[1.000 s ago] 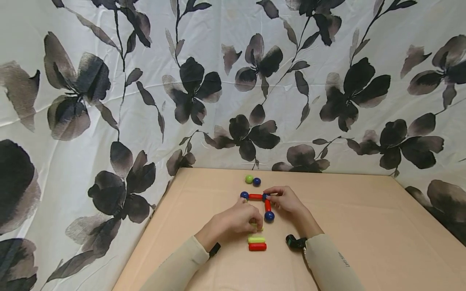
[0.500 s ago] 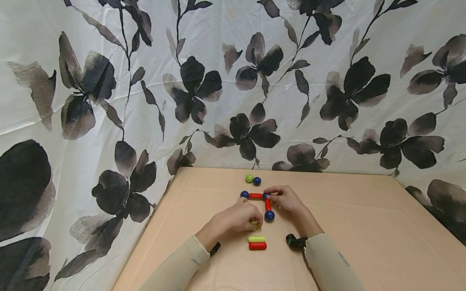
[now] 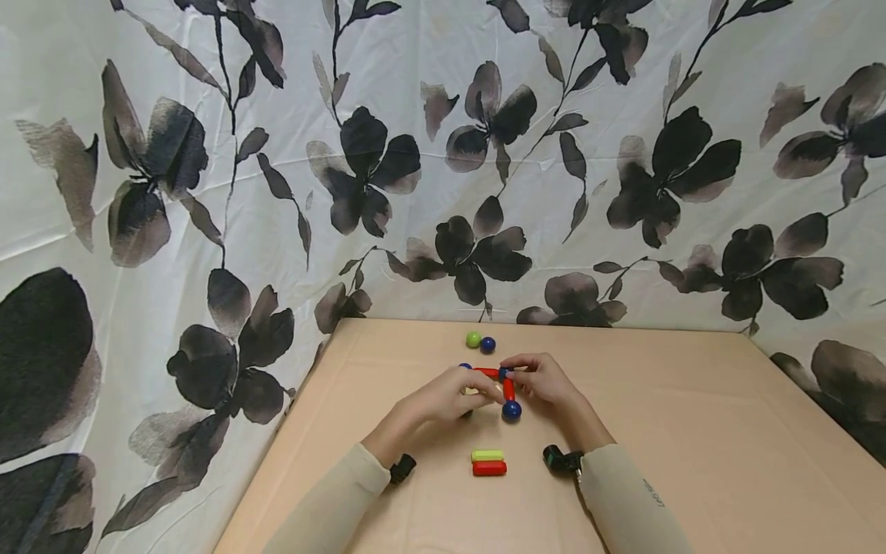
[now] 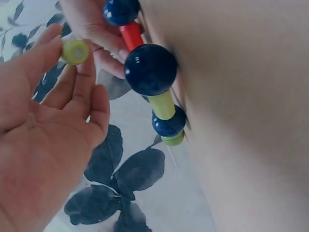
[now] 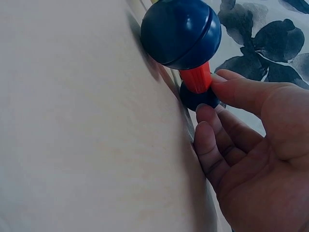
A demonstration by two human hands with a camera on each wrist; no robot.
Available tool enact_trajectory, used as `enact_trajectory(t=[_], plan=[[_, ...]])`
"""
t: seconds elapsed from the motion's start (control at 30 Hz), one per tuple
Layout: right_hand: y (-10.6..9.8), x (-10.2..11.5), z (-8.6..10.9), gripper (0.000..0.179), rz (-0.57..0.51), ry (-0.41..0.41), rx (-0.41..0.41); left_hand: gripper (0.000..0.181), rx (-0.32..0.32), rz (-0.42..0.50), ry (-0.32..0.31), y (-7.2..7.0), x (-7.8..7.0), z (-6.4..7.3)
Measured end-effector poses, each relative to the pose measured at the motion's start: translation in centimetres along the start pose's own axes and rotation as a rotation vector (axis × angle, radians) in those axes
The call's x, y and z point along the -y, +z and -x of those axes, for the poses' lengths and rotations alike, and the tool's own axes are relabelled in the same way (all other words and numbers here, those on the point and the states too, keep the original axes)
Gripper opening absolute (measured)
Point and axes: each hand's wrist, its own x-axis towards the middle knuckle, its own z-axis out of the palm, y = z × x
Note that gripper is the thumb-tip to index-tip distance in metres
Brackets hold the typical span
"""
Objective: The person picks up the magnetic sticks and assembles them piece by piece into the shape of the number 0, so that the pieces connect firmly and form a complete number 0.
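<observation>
My left hand (image 3: 446, 396) pinches a short yellow-green rod (image 4: 75, 51) between thumb and fingers, left of a ball-and-rod frame on the table. My right hand (image 3: 547, 381) grips the frame's far right corner, its fingertips on a dark blue ball (image 5: 198, 99). From that corner, one red rod (image 3: 509, 390) runs to a near blue ball (image 3: 511, 410) and another red rod (image 3: 487, 372) runs left. On the left side, a second yellow-green rod (image 4: 161, 105) joins two blue balls; my left hand partly hides this side in the head view.
Beyond the frame, a loose green ball (image 3: 474, 339) and a blue ball (image 3: 487, 345) sit side by side. Nearer me lie a loose yellow-green rod (image 3: 487, 455) and a red rod (image 3: 489, 468). Flowered cloth (image 3: 457, 192) hangs behind the table (image 3: 692, 431).
With the yellow-green rod in its fingers, my left hand has moved away from me, closer to the frame's middle. My right hand keeps its place at the corner.
</observation>
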Motion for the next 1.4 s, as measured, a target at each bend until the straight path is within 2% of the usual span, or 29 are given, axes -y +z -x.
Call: enact_trajectory(t=[0.13,0.27,0.43,0.57,0.8,1.0,1.2,1.4], plan=[[0.0,0.2,0.0,0.024,-0.002,0.006,0.002,0.021,-0.058,0.167,-0.033,-0.8,-0.3,0.2],[0.1,0.3,0.1,0.023,-0.002,0.027,-0.009,0.024,-0.084,0.336,-0.080,-1.4,-0.5,0.5],[0.1,0.5,0.2,0.023,-0.007,0.031,-0.012,0.028,-0.066,0.445,-0.088,-1.9,-0.4,0.5],[0.1,0.5,0.3,0.025,-0.014,0.023,-0.006,0.030,-0.033,0.495,-0.100,-2.3,-0.1,0.7],[0.2,0.5,0.3,0.024,-0.009,0.060,-0.023,0.039,0.078,0.451,-0.151,-3.0,0.4,1.3],[0.3,0.7,0.4,0.026,-0.014,0.072,-0.033,0.037,0.137,0.382,-0.168,-3.2,0.8,1.7],[0.4,0.6,0.3,0.026,-0.024,0.089,-0.036,0.037,0.275,0.331,-0.195,-3.1,1.7,2.2],[0.3,0.6,0.3,0.026,-0.023,0.091,-0.032,0.032,0.399,0.290,-0.190,-2.9,2.1,2.3]])
